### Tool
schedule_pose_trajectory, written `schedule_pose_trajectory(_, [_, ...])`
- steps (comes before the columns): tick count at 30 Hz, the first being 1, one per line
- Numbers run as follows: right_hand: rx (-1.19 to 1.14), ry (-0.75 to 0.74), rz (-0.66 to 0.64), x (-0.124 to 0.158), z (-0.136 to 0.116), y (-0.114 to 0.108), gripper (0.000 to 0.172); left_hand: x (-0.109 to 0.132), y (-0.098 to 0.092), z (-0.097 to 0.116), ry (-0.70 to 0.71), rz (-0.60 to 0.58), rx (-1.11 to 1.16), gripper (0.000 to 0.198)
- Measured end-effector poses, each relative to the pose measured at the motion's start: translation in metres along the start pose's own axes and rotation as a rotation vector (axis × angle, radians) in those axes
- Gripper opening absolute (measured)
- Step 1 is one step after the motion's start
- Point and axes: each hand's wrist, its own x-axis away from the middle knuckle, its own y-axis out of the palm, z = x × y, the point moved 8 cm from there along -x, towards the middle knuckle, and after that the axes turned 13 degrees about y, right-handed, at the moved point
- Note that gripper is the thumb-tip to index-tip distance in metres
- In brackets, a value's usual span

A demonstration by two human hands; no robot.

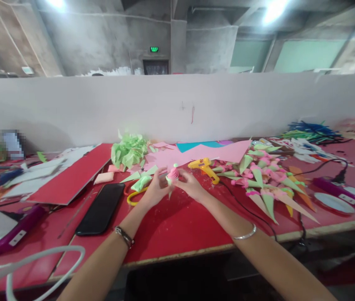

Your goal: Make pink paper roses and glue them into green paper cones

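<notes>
Between both hands, over the red table, is a small craft ice cream cone (173,174) with a pink swirled top, a green ball on its tip and a pale green cone pointing down. My left hand (158,188) pinches it from the left, while the fingers of my right hand (191,184) close on its right side. A yellow glue gun (205,168) lies just beyond my right hand. Close to my left hand are yellow-handled scissors (133,199) and a crumpled light green piece (142,182).
Finished-looking paper cones (263,179) pile up at the right, near a purple power strip (346,192) and a round white lid (334,203). A black phone (101,209) and a red board (72,173) lie left. Behind are green paper pieces (129,150) and pink sheets (193,155). A white partition (152,106) backs the table.
</notes>
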Motion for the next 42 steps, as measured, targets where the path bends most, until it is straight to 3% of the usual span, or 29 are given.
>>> schedule_pose_trajectory(5, [0.007, -0.132, -0.013, 0.010, -0.020, 0.004, 0.034, 0.000, 0.002, 0.018, 0.210, -0.044, -0.244, 0.060])
schedule_pose_trajectory(11, [0.243, -0.300, 0.019, 0.025, -0.041, 0.012, 0.033, -0.002, 0.006, 0.023, 0.381, -0.214, -0.664, 0.022])
schedule_pose_trajectory(17, [0.406, -0.372, 0.031, 0.027, -0.044, 0.021, 0.047, -0.002, 0.002, 0.022, 0.392, -0.198, -0.648, 0.030])
schedule_pose_trajectory(24, [0.463, -0.437, 0.085, 0.028, -0.056, 0.032, 0.022, -0.001, 0.002, 0.023, 0.375, -0.154, -0.651, 0.023])
schedule_pose_trajectory(30, [0.451, -0.472, 0.017, 0.031, -0.061, 0.040, 0.014, -0.001, -0.002, 0.024, 0.374, -0.134, -0.674, 0.019])
schedule_pose_trajectory(36, [0.391, -0.410, 0.032, 0.028, -0.054, 0.032, 0.043, 0.000, 0.003, 0.024, 0.395, -0.161, -0.669, 0.017])
schedule_pose_trajectory(42, [0.468, -0.512, 0.010, 0.030, -0.062, 0.038, 0.013, -0.001, -0.001, 0.019, 0.389, -0.106, -0.699, 0.017])
